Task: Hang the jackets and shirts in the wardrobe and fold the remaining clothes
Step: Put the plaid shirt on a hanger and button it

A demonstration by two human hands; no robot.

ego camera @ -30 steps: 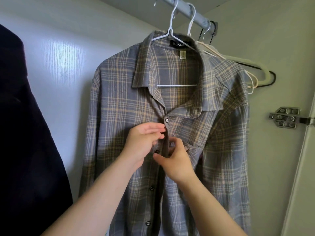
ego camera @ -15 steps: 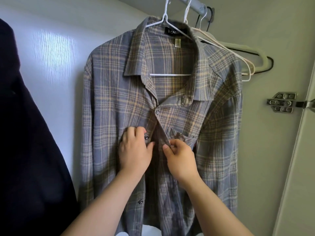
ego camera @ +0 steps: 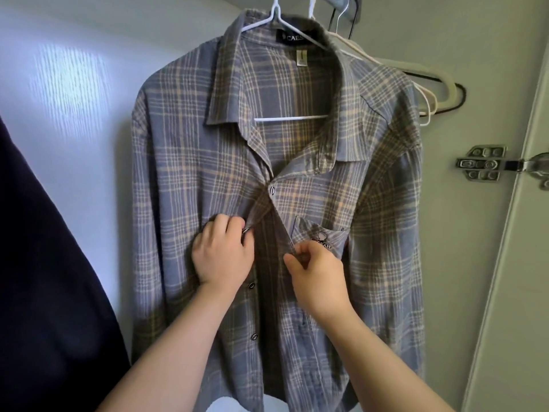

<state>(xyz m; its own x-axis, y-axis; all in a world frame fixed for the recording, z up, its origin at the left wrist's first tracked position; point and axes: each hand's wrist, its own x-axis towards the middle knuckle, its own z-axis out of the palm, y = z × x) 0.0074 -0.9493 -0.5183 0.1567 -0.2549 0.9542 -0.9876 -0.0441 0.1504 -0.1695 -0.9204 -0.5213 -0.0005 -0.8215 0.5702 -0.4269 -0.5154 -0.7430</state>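
Note:
A grey-blue plaid shirt [ego camera: 184, 162] hangs on a white hanger [ego camera: 289, 118] from the wardrobe rail [ego camera: 335, 0]. Its top button [ego camera: 272, 190] is fastened; below it the front gapes open. My left hand [ego camera: 221, 254] pinches the left placket at the second button [ego camera: 246, 231]. My right hand [ego camera: 315, 273] pinches the right placket edge just below the chest pocket [ego camera: 320, 233]. The two edges are held a little apart.
A dark navy garment [ego camera: 44, 278] hangs close on the left. Several empty hangers [ego camera: 430, 93] hang on the rail behind the shirt to the right. A metal hinge [ego camera: 484, 163] and the wardrobe door [ego camera: 523, 263] stand on the right.
Both hands have moved down from the top button to the second one. They have drawn the two placket edges slightly apart. The view has tilted lower.

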